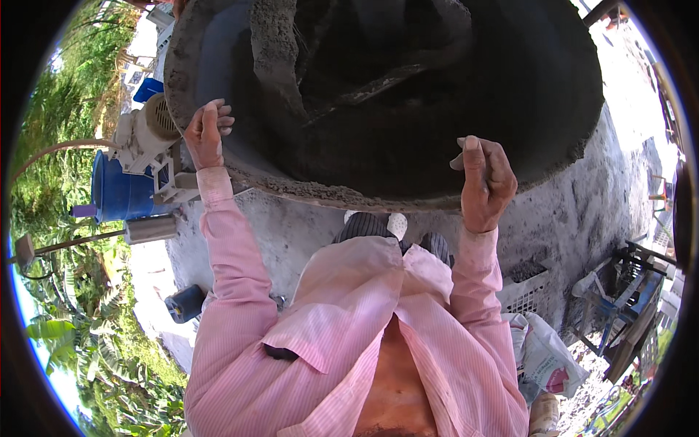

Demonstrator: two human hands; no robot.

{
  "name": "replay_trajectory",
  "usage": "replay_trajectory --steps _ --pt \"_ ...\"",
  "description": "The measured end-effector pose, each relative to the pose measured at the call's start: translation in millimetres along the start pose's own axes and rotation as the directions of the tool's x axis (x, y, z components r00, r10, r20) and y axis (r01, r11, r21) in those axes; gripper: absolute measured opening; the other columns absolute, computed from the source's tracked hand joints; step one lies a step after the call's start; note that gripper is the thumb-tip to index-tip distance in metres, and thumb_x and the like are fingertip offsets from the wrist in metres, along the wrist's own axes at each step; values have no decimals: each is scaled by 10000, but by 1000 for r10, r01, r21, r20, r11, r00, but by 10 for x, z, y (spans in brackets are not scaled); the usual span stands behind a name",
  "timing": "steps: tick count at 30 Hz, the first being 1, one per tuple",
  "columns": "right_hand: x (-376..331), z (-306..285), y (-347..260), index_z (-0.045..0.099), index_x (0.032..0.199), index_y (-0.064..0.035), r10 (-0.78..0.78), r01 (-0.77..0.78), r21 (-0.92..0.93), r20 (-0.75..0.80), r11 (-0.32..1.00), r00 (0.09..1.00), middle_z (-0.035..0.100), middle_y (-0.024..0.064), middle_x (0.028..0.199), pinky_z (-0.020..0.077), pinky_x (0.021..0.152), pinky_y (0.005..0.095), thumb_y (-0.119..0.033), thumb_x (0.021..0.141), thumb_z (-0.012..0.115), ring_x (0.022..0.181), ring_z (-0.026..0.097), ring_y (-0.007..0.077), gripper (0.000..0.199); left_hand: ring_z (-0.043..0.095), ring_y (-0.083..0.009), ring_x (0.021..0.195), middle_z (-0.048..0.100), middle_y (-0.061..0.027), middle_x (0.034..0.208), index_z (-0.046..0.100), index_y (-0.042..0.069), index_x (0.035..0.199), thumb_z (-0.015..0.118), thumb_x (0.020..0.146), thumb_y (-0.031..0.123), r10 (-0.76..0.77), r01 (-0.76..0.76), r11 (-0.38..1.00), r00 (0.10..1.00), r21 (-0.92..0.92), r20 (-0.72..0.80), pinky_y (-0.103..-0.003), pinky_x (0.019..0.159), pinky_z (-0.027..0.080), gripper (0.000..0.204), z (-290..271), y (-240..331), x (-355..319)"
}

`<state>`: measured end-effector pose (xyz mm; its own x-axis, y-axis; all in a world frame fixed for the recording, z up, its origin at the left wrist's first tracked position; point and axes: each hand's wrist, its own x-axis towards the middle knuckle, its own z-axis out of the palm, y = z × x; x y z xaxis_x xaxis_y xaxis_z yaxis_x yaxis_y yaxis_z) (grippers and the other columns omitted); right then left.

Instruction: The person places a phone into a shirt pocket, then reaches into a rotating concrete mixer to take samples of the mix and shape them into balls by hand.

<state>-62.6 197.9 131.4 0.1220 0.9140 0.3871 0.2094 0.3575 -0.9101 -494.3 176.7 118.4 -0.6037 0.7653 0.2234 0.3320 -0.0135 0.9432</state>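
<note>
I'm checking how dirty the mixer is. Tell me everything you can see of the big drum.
The drum is a large round mixer mouth, dark inside, filling the upper picture. Its rim and outer wall are crusted with grey, rough concrete, and a caked blade crosses the inside. It tilts its opening toward the person. The left hand grips the rim; the right hand is raised at the rim's right side, contact unclear.

Blue barrel [120,193] w/ white motor unit [149,138] above it, at left edge of concrete ground [582,211]. Grey pipe stub [151,229] just below barrel. Dark roller [183,303] further down, near greenery [87,342]. White plastic crate [526,293] and sack [542,357] lower right. Dark metal frame [619,298] by right edge.
</note>
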Motion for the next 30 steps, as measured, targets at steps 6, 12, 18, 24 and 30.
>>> replay_trajectory --steps 6,12,18,24,30 --pt "-11 -35 -15 672 901 -9 17 -16 -71 9 997 1000 652 46 725 467 568 230 -220 948 650 609 619 105 218 662 -124 723 717 -118 924 690 -8 1082 591 964 323 19 -19 1000 1000 -3 -18 -225 604 491 365 63 54 -35" --pt "-8 -28 -12 675 920 -18 20 -18 -70 22 997 1000 662 52 740 484 576 240 -193 947 650 614 630 108 179 653 -111 706 714 -103 895 703 -3 1035 603 940 288 13 -13 1000 999 -19 -32 -213 605 468 322 65 82 -60" --pt "43 1 125 657 1021 -33 -85 80 -48 -128 996 988 664 68 947 512 607 242 -52 917 655 740 645 113 106 655 -118 695 715 -104 878 704 -3 1042 624 948 327 13 -13 1000 1000 -21 -12 -222 590 481 352 67 62 -30" --pt "-5 -30 126 656 1029 -45 8 -12 -32 -106 999 994 644 56 964 531 634 225 -20 905 655 772 636 101 126 613 -85 616 697 -64 785 719 9 993 686 912 272 -115 105 960 993 261 24 -204 561 465 277 49 125 -13" --pt "40 -2 55 651 1023 -27 124 -123 30 -74 992 989 636 59 941 543 651 227 -72 910 671 778 641 105 123 598 -62 595 682 -54 770 689 -2 1071 685 913 196 28 -29 997 999 65 16 -199 558 492 253 118 63 -14"
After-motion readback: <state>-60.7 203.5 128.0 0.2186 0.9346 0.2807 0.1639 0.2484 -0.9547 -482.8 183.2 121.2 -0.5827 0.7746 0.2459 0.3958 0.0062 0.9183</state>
